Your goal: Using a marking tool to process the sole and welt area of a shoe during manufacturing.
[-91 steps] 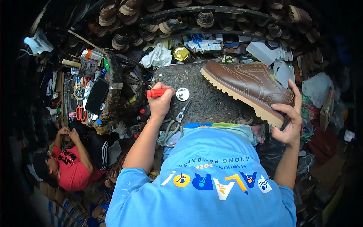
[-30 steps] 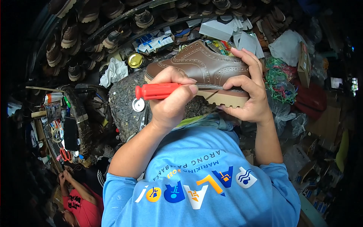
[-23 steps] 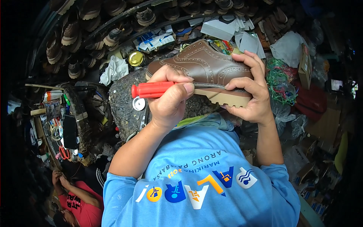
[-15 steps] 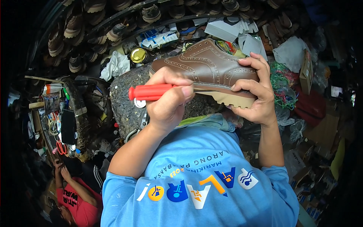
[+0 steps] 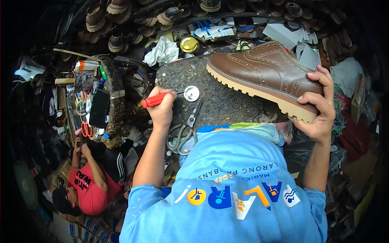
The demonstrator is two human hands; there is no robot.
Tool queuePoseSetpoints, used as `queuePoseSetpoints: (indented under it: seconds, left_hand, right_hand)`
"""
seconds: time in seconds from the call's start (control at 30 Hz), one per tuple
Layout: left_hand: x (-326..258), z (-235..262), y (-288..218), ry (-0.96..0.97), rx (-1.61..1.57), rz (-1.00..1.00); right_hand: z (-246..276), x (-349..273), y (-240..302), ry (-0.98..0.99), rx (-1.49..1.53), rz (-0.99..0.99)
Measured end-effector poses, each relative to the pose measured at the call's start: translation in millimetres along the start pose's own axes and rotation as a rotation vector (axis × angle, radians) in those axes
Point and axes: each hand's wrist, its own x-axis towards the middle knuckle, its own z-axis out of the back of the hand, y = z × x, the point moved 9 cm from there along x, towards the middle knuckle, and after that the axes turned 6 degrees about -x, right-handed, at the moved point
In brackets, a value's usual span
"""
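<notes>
The brown leather shoe (image 5: pixel 267 75) lies on the dark work block (image 5: pixel 219 105), toe toward the left, its long axis running left to right. It seems stiff and rather heavy; the right hand (image 5: pixel 318 109) is closed on its heel, a firm place to hold. The left hand (image 5: pixel 162 109) is clamped on a red-handled tool (image 5: pixel 153 100), tip near a small metal lid (image 5: pixel 191 93)

1. A shoe (image 5: pixel 267 75) lies on the right of the bench (image 5: pixel 219 101), with the right hand (image 5: pixel 318 109) at its near right end.
2. A small tin lid (image 5: pixel 191 93) sits left of the shoe.
3. Scissors (image 5: pixel 184 131) lie near of the lid.
4. The left hand (image 5: pixel 162 107) is just left of the lid.
5. A round tin (image 5: pixel 189 44) stands at the far edge.
</notes>
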Motion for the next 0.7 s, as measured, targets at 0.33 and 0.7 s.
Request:
queuePoseSetpoints:
  seconds: [0.33,0.7]
  left_hand:
    - [-2.6,-9.2,-0.8,0.015,0.050,-0.043]
    - [-10.3,-18.1,-26.1,-0.020,-0.222,-0.035]
  right_hand:
    - [-0.4,-5.7,-3.0,0.003,-0.015,-0.005]
    - [1.9,-0.7,2.0,-0.004,-0.035,-0.010]
